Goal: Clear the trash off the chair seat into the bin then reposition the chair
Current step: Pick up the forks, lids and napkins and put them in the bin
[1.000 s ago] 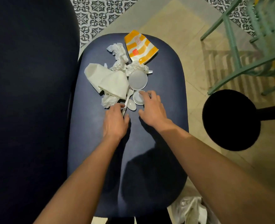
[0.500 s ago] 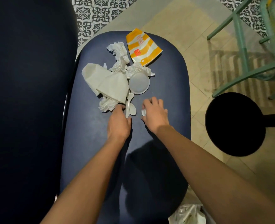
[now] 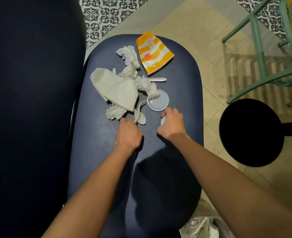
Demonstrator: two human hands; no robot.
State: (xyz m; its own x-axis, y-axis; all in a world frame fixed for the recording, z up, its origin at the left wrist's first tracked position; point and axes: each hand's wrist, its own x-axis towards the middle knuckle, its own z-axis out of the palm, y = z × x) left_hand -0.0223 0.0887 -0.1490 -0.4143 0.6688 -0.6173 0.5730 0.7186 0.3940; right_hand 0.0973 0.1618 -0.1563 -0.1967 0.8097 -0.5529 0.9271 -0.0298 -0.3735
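Observation:
Trash lies on the dark blue chair seat (image 3: 93, 138): an orange-and-white paper box (image 3: 153, 53), crumpled tissues (image 3: 130, 57), a folded napkin (image 3: 117, 88), a round plastic lid (image 3: 159, 101) and a white plastic spoon and fork (image 3: 139, 115). My left hand (image 3: 128, 133) has its fingers curled at the near end of the cutlery; whether it grips the handles is hidden. My right hand (image 3: 172, 123) curls round a small white cup (image 3: 162, 121), mostly hidden by the fingers.
The chair's dark backrest (image 3: 30, 100) fills the left side. A round black stool (image 3: 251, 133) stands on the right, with a green metal frame (image 3: 262, 54) behind it. A bag-lined bin (image 3: 200, 227) shows at the bottom edge, beside the seat.
My right hand closed round the small cup and drew it back toward me, off the pile. My left hand stayed at the cutlery's near end with its fingers curling in.

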